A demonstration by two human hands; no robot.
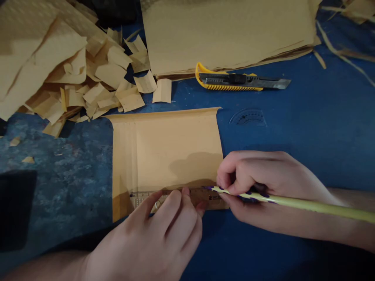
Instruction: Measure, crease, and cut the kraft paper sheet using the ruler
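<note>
A tan paper sheet (164, 152) lies on the blue cutting mat (307, 128). Along its lower edge sits a clear ruler (140, 198). My left hand (158, 234) presses its fingertips down on the ruler, fingers together. My right hand (263, 187) grips a yellow-green pencil with purple dots (307, 203). The pencil's tip touches the paper at the ruler's edge, near the sheet's lower right corner.
A yellow utility knife (234, 81) with its blade out lies above the sheet. Behind it is a stack of tan paper sheets (228, 35). A heap of cut paper scraps (67, 70) fills the upper left. Thin strips (342, 50) lie at upper right.
</note>
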